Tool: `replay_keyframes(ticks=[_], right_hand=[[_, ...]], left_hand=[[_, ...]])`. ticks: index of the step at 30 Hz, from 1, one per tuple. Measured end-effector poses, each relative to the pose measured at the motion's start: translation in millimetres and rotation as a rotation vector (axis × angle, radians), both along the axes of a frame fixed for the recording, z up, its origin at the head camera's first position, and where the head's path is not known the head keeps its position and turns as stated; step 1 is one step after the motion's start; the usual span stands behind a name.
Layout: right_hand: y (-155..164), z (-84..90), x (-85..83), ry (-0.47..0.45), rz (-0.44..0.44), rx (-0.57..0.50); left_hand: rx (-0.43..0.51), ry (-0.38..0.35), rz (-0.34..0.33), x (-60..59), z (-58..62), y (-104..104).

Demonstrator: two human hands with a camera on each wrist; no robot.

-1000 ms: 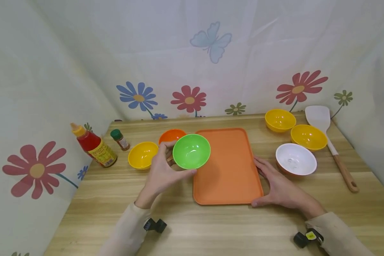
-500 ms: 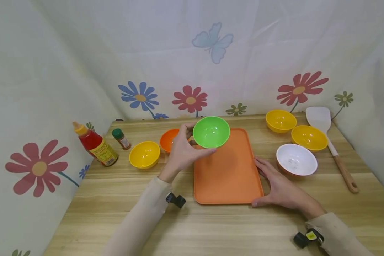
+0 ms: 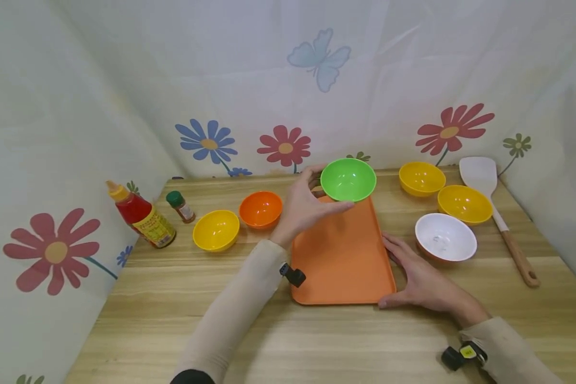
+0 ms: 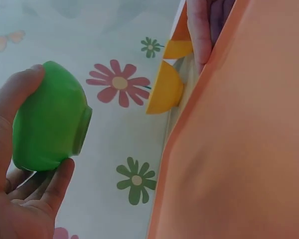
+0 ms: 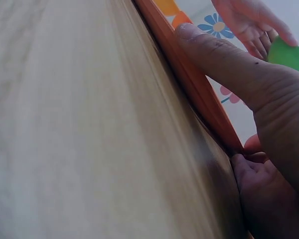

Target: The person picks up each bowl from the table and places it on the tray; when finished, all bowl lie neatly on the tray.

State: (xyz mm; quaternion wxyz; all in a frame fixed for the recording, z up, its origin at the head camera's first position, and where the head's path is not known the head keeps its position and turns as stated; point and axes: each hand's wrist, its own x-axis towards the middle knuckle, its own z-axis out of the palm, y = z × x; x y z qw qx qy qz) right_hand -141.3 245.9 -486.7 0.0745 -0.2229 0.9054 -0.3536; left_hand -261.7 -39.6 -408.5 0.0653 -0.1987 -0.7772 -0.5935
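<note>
My left hand [image 3: 307, 205] grips a green bowl [image 3: 348, 180] by its side, with the thumb at the near rim and the fingers behind. The bowl is held up over the far end of an orange tray [image 3: 343, 261]; in the left wrist view the green bowl [image 4: 50, 119] shows its outside and foot ring. My right hand [image 3: 420, 282] holds the tray's right side, its thumb at the near right corner and its fingers along the edge. In the right wrist view the thumb [image 5: 224, 59] overlaps the tray's rim [image 5: 189, 74].
Left of the tray stand an orange bowl [image 3: 261, 209], a yellow bowl [image 3: 216, 230], a green-capped spice jar [image 3: 180, 207] and a red sauce bottle [image 3: 141, 214]. To the right are two yellow bowls [image 3: 421, 178], a white-lined bowl [image 3: 445, 237] and a spatula [image 3: 501, 224].
My left hand has carried the green bowl rightward and away from me, from the tray's left side to above its far end. The right hand stays at the tray's edge.
</note>
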Motion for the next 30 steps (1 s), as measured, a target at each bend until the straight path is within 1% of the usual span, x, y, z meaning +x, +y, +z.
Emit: replay_keyframes(ticks=[8, 15, 23, 27, 30], right_hand=[[0, 2.0, 0.5, -0.01, -0.006, 0.014], [-1, 3.1, -0.4, -0.028, -0.007, 0.011], [-2, 2.4, -2.4, 0.005, 0.0, 0.019], [-1, 1.2, -1.7, 0.003, 0.001, 0.015], [0, 0.2, -0.6, 0.004, -0.003, 0.012]], left_hand=[[-0.005, -0.022, -0.011, -19.9, -7.6, 17], [-0.029, -0.078, -0.004, -32.0, -15.3, 28], [-0.09, -0.091, -0.007, -43.8, -35.9, 29], [-0.101, -0.096, -0.036, -48.1, -45.6, 29], [-0.107, -0.083, -0.056, -49.7, -50.4, 31]])
